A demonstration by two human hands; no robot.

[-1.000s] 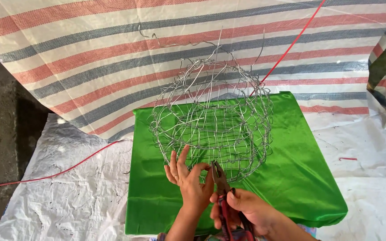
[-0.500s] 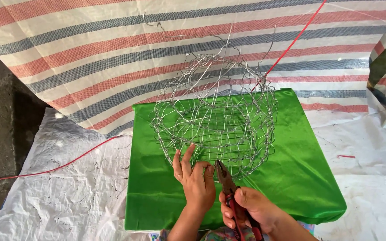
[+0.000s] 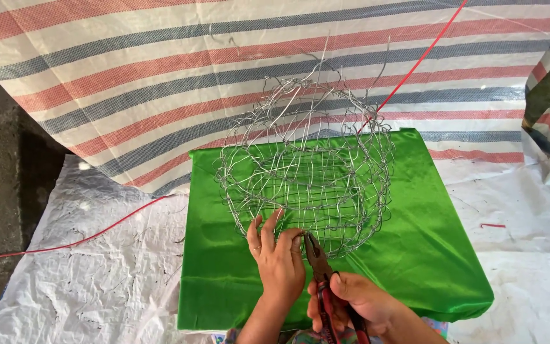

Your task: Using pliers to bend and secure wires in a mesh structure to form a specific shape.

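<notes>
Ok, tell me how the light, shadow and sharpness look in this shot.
Head view: bright, even daylight; green cloth shows soft sheen; deep shadow at the left edge; wire basket, left hand, right hand and pliers are sharp; mild wide-angle bending at the edges.

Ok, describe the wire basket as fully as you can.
The wire basket is a rounded open mesh of thin silvery wire, loosely woven, with stray ends sticking up at the top. It sits on a green cloth. The left hand presses its near rim; pliers in the right hand meet the same rim.
</notes>
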